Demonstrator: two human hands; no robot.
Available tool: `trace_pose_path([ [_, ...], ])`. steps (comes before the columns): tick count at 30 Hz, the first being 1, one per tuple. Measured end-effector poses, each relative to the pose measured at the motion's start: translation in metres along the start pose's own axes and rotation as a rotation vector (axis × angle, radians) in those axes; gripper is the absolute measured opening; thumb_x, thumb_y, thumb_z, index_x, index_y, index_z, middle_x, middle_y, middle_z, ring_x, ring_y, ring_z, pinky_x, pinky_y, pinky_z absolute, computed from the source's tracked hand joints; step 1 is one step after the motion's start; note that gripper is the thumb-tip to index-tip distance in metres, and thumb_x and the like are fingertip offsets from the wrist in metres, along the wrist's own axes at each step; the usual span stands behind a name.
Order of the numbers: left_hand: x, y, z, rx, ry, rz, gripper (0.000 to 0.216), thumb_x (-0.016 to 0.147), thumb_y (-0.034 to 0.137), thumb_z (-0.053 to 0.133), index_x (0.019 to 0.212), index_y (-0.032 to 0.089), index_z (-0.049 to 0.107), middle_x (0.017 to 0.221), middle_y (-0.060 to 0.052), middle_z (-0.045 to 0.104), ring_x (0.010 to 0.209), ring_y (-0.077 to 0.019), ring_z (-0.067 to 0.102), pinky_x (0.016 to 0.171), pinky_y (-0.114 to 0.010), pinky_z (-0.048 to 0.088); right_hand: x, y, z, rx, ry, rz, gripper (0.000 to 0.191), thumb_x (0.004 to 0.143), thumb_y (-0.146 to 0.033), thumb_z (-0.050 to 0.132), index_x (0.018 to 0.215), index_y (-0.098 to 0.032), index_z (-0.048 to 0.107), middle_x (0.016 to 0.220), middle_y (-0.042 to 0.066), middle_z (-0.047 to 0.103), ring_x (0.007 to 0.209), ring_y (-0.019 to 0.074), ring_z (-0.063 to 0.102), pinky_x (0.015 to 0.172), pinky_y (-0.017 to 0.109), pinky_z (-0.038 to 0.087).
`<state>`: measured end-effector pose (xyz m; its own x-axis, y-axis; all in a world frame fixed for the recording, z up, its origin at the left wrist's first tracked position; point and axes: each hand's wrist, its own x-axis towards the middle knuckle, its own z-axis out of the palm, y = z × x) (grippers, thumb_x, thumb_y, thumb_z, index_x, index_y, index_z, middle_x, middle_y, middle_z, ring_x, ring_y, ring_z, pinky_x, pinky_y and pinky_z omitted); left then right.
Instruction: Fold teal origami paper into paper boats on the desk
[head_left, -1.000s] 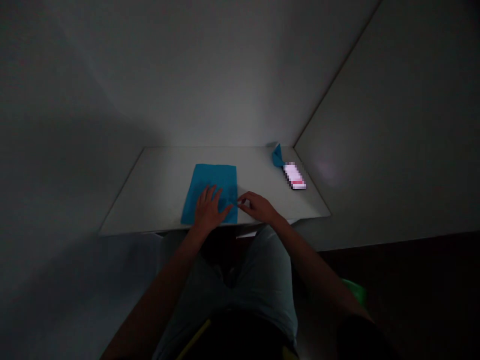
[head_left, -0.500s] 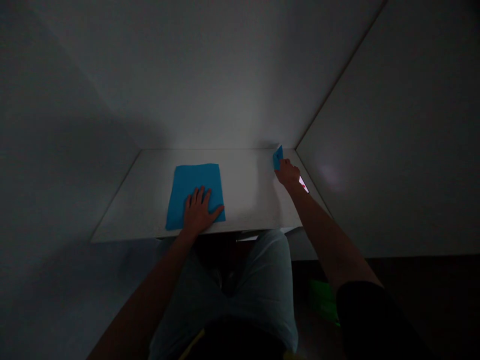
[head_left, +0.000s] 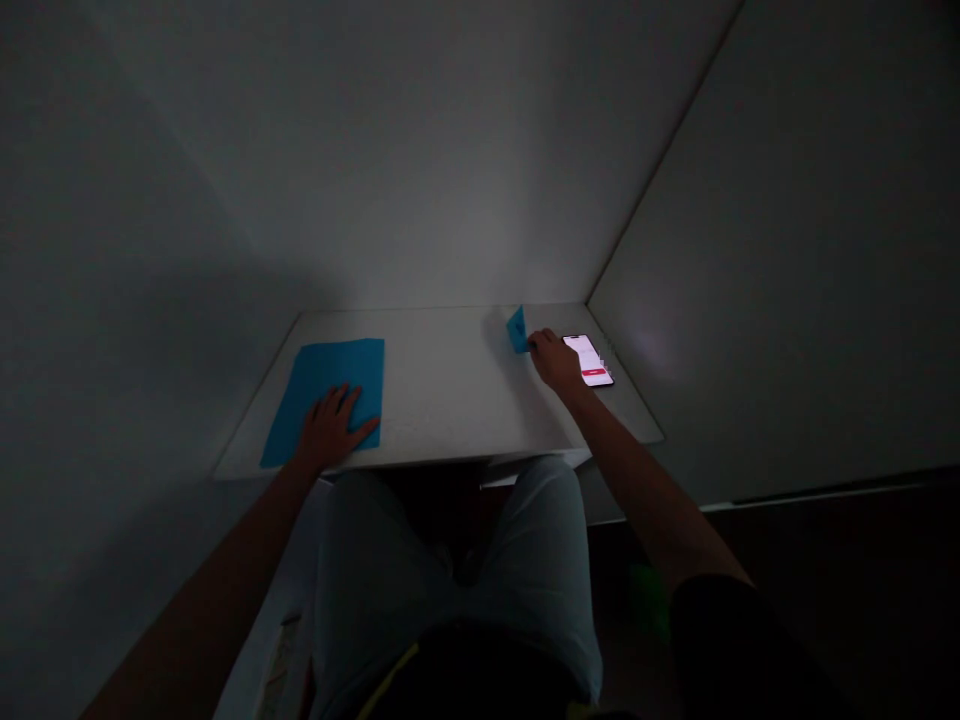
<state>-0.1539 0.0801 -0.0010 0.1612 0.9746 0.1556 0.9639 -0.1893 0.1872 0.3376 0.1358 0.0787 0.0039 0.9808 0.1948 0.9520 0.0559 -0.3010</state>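
Note:
A flat blue paper sheet (head_left: pixel 319 385) lies on the left part of the white table (head_left: pixel 450 390). My left hand (head_left: pixel 330 430) rests on the sheet's near right corner with fingers spread flat. My right hand (head_left: pixel 555 360) reaches to the far right of the table, and its fingers pinch a small folded blue paper piece (head_left: pixel 517 328) that stands up from the surface. A lit phone (head_left: pixel 589 360) lies just right of that hand.
The table sits in a dim corner with a wall behind and a panel on the right. My legs are under its near edge. Something green (head_left: pixel 649 600) lies on the dark floor at the right.
The left hand has slid the blue sheet leftwards. The right hand left the sheet, reached the small folded piece by the phone, and has drawn it a little left.

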Motion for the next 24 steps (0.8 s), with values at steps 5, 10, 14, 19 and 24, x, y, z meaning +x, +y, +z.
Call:
trace_pose_path([
  [5,0.007,0.023,-0.008,-0.076,0.065,-0.110,0.079,0.096,0.060,0.056,0.156,0.010,0.052,0.170,-0.028,0.043,0.163,-0.0472,0.029,0.130,-0.070,0.020,-0.060,-0.036,0.024,0.252,0.001,-0.241,0.022,0.105,-0.024,0.058,0.122,-0.024,0.071,0.134,0.012,0.064,0.104,0.0242,0.069,0.088,0.036,0.058],
  [10,0.014,0.117,0.011,-0.553,0.250,-0.089,0.062,0.102,0.051,0.055,0.152,0.016,0.053,0.150,-0.023,0.060,0.142,-0.0363,0.057,0.123,-0.058,0.038,-0.094,-0.064,0.066,0.527,-0.024,-0.366,0.014,0.106,-0.031,0.060,0.105,-0.025,0.072,0.118,0.010,0.066,0.109,0.0234,0.066,0.101,0.040,0.057],
  [14,0.013,0.160,0.024,-0.939,0.293,-0.083,0.059,0.096,0.043,0.069,0.148,0.021,0.053,0.129,-0.013,0.070,0.109,-0.0234,0.071,0.100,-0.039,0.056,-0.098,-0.074,0.081,0.691,0.057,-0.311,0.013,0.100,-0.027,0.062,0.109,-0.025,0.072,0.120,0.011,0.065,0.116,0.0264,0.064,0.100,0.044,0.059],
  [19,0.011,0.160,0.024,-1.104,0.246,-0.104,0.050,0.092,0.029,0.073,0.139,0.022,0.058,0.121,-0.008,0.072,0.084,-0.0143,0.070,0.080,-0.028,0.056,-0.098,-0.068,0.085,0.792,0.125,-0.200,0.019,0.097,-0.024,0.060,0.112,-0.026,0.072,0.137,0.014,0.059,0.125,0.0281,0.063,0.097,0.046,0.062],
  [24,0.011,0.157,0.024,-0.991,0.273,0.025,0.022,0.099,0.023,0.059,0.118,0.022,0.070,0.121,-0.009,0.072,0.100,-0.0177,0.071,0.094,-0.033,0.057,-0.096,-0.060,0.089,0.779,0.163,-0.091,0.022,0.096,-0.027,0.061,0.115,-0.025,0.072,0.134,0.014,0.060,0.121,0.0273,0.064,0.092,0.042,0.063],
])
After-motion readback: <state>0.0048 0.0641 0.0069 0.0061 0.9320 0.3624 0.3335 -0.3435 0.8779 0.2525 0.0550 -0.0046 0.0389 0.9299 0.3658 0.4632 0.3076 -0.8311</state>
